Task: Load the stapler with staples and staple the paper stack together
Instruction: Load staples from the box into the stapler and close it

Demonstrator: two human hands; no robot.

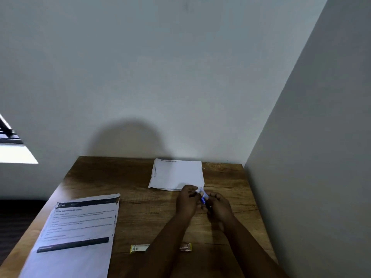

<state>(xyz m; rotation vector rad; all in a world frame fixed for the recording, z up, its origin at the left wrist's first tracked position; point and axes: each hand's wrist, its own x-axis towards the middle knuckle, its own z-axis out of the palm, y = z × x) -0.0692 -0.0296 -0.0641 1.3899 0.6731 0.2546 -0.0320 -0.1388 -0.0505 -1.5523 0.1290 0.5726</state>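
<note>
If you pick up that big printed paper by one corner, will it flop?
Probably. The printed sheet looks thin and wide, so it would likely droop. It seems light. Its near end appears to reach the wooden table edge, so a push might slide it off.

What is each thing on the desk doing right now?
Stapler: lifted off the desk, held in both hands.
Left hand: grips the stapler.
Right hand: grips the stapler.
Paper stack: flat on the desk.
Printed sheet: flat.
Staple box: lying flat.
</note>
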